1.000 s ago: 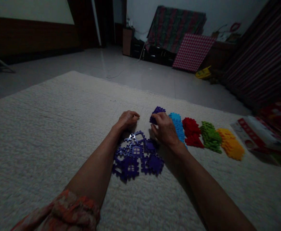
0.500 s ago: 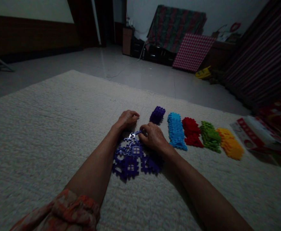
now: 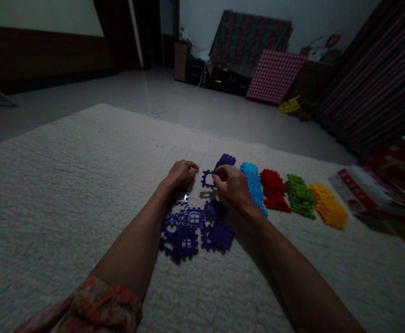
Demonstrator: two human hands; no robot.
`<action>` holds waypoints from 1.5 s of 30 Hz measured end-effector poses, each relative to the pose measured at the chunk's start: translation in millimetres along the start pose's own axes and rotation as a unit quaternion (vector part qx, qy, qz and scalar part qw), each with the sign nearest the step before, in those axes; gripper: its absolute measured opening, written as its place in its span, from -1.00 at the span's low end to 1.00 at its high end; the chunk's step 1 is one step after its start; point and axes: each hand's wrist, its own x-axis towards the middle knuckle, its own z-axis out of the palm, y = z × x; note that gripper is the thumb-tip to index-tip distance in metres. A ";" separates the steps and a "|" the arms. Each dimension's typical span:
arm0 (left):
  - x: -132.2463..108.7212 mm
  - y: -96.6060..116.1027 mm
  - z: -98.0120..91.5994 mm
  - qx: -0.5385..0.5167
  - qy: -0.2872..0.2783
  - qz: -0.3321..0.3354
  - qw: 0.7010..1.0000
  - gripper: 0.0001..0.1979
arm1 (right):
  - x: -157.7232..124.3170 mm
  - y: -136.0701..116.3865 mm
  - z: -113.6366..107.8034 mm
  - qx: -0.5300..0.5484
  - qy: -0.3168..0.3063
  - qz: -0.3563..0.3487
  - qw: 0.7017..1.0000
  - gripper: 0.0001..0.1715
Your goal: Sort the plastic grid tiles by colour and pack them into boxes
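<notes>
On a cream rug lies a loose heap of purple interlocking tiles. My right hand pinches one purple frame-shaped tile and holds it a little above the rug, just left of a small purple stack. My left hand rests curled on the rug beyond the heap, fingers closed; what is inside them is hidden. Beside the purple stack lie rows of blue tiles, red tiles, green tiles and yellow tiles.
A printed plastic package lies on the rug's right edge. Beyond the rug is bare grey floor, then a covered cabinet, a checked cloth and a striped hanging on the right.
My right hand went from the purple stack down to the heap, then lifted a purple frame tile out of it toward the stack. The left hand stayed put.
</notes>
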 end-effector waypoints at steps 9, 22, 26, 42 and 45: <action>-3.8 5.8 -2.0 -0.007 -0.001 -0.014 1.000 -0.68 | 9.7 25.9 -6.2 -0.120 0.045 0.019 0.992 -0.86; -2.4 2.8 -0.7 -0.007 -0.004 -0.008 1.000 -0.67 | 5.1 26.7 3.8 -0.192 0.066 0.013 0.979 -0.86; -2.9 3.2 -0.8 -0.013 -0.001 -0.002 1.000 -0.68 | 5.1 27.4 4.7 -0.220 0.063 0.019 0.973 -0.83; -3.0 3.9 -0.7 -0.012 0.003 0.000 1.000 -0.68 | 4.7 28.5 2.1 -0.237 0.030 0.048 0.970 -0.81; -2.5 3.2 -0.5 -0.009 0.006 0.000 1.000 -0.68 | 4.3 27.4 1.4 -0.233 0.032 0.051 0.971 -0.79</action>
